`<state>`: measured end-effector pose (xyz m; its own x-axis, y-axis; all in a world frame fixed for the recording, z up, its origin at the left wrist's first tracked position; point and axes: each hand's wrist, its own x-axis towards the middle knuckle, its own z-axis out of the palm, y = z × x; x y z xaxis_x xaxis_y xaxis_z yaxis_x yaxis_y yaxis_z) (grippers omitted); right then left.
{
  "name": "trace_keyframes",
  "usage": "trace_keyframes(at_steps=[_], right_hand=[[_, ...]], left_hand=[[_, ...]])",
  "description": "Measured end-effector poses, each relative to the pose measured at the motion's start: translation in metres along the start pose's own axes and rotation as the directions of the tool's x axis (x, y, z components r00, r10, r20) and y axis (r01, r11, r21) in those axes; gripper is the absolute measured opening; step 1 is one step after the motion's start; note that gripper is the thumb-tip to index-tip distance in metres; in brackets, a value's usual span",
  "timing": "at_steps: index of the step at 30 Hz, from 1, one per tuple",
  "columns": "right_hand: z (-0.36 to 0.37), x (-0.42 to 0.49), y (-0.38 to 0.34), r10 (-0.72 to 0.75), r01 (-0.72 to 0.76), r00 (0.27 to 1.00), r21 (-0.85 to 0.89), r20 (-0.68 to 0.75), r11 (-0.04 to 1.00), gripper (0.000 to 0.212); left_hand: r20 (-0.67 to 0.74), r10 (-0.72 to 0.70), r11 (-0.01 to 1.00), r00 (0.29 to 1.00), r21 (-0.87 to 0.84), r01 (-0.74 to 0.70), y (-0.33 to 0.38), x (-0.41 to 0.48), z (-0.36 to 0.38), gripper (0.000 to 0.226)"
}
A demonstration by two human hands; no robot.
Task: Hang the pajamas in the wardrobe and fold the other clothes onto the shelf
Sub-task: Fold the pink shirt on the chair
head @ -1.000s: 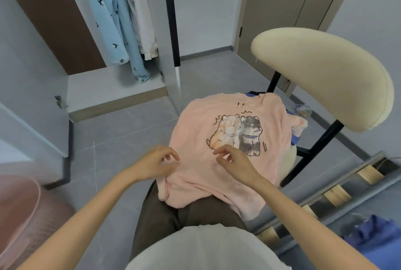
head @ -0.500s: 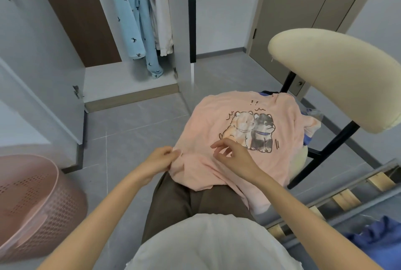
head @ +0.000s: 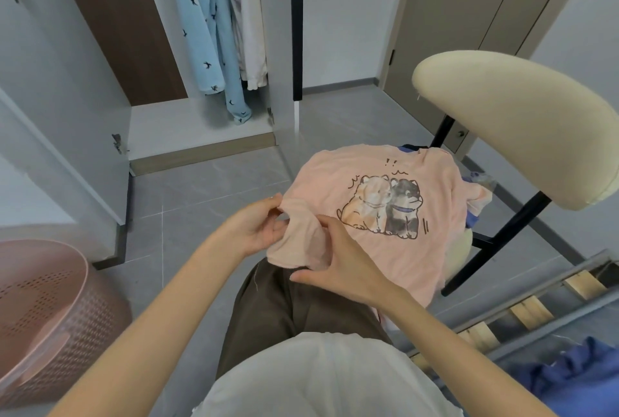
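A pink T-shirt [head: 395,182] printed with two cartoon dogs lies spread over the seat of a chair, its near edge hanging over my lap. My left hand [head: 259,227] pinches the shirt's near-left sleeve between thumb and fingers. My right hand [head: 341,259] grips the same bunched cloth just right of it, thumb underneath. In the open wardrobe [head: 201,125] light blue pajamas [head: 204,31] with dark bird prints hang next to a white garment with red stripes [head: 246,14]. Other clothes show under the shirt's far right edge.
The chair's cream backrest [head: 509,128] on a black frame stands at the right. A pink perforated laundry basket [head: 43,316] sits at the lower left. A blue garment [head: 579,379] lies at the lower right beside a slatted frame. The wardrobe door [head: 57,88] stands open at the left.
My view has shifted, so the wardrobe and basket show more. Both hands have come together at the shirt's near-left sleeve and gathered the cloth there.
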<state>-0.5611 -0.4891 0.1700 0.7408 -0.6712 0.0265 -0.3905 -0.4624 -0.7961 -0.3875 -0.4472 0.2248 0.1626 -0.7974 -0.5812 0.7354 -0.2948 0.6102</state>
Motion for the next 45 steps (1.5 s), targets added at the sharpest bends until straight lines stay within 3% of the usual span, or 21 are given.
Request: trace_keyframes(at_steps=[3, 6, 8, 10, 12, 15, 18, 21, 24, 28, 31, 35, 40, 45], right_hand=[[0.008, 0.002, -0.001, 0.015, -0.022, 0.997, -0.088, -0.081, 0.996, 0.086], [0.007, 0.006, 0.006, 0.034, -0.065, 0.979, -0.152, -0.202, 0.986, 0.034], [0.002, 0.007, 0.013, 0.009, -0.058, 0.978, -0.229, -0.209, 0.972, 0.019], [-0.005, 0.006, 0.020, 0.010, -0.054, 0.982, -0.229, -0.189, 0.972, 0.024], [-0.012, 0.007, 0.024, 0.006, -0.047, 0.981, -0.207, -0.195, 0.977, 0.025], [-0.019, 0.012, 0.030, 0.009, -0.043, 0.980, -0.166, -0.201, 0.985, 0.025], [-0.024, 0.017, 0.029, 0.000, -0.021, 0.984, -0.113, -0.176, 0.993, 0.027], [-0.027, 0.019, 0.028, -0.009, -0.007, 0.987, -0.102, -0.158, 0.995, 0.028], [-0.032, 0.017, 0.032, 0.014, -0.036, 0.983, -0.116, -0.184, 0.993, 0.027], [-0.036, 0.012, 0.030, -0.042, 0.006, 0.977, -0.172, -0.209, 0.985, 0.028], [-0.033, 0.008, 0.017, -0.103, 0.104, 0.970, -0.008, -0.221, 0.995, 0.017], [-0.025, 0.000, 0.010, -0.115, 0.129, 0.977, 0.071, -0.182, 0.989, 0.025], [-0.007, -0.005, 0.015, -0.063, 0.042, 0.933, -0.067, -0.354, 0.997, 0.039], [0.008, 0.002, 0.022, -0.014, -0.066, 0.877, -0.150, -0.481, 0.986, 0.018]], left_hand=[[0.020, -0.049, 0.976, 0.999, -0.211, 0.052, 0.003, -0.002, 0.004, 0.029], [0.000, -0.022, 0.964, 1.000, -0.267, 0.022, 0.005, -0.001, 0.003, 0.030], [-0.046, 0.023, 0.965, 0.999, -0.259, -0.035, 0.005, 0.001, -0.001, 0.029], [-0.086, 0.145, 0.989, 0.986, -0.019, -0.147, 0.003, 0.006, -0.011, 0.033], [-0.062, 0.250, 0.910, 0.966, 0.355, -0.213, 0.000, 0.007, -0.022, 0.041], [0.042, 0.167, 0.693, 0.985, 0.706, -0.148, -0.005, 0.003, -0.030, 0.045], [0.120, 0.115, 0.534, 0.986, 0.829, -0.164, -0.021, 0.004, -0.025, 0.071], [0.161, 0.154, 0.581, 0.975, 0.783, -0.221, -0.034, 0.009, -0.015, 0.076], [0.149, 0.235, 0.610, 0.961, 0.747, -0.264, -0.032, 0.012, -0.013, 0.045], [0.185, 0.182, 0.812, 0.966, 0.526, -0.254, -0.013, 0.007, -0.003, 0.028], [0.185, 0.207, 0.876, 0.961, 0.403, -0.266, 0.002, 0.003, 0.011, 0.021], [0.145, 0.201, 0.902, 0.969, 0.359, -0.241, 0.006, -0.001, 0.030, 0.017], [0.145, 0.127, 0.987, 0.981, 0.078, -0.140, 0.007, -0.005, 0.040, 0.017], [0.151, 0.104, 0.981, 0.983, -0.175, -0.077, 0.011, -0.015, 0.047, 0.019]])
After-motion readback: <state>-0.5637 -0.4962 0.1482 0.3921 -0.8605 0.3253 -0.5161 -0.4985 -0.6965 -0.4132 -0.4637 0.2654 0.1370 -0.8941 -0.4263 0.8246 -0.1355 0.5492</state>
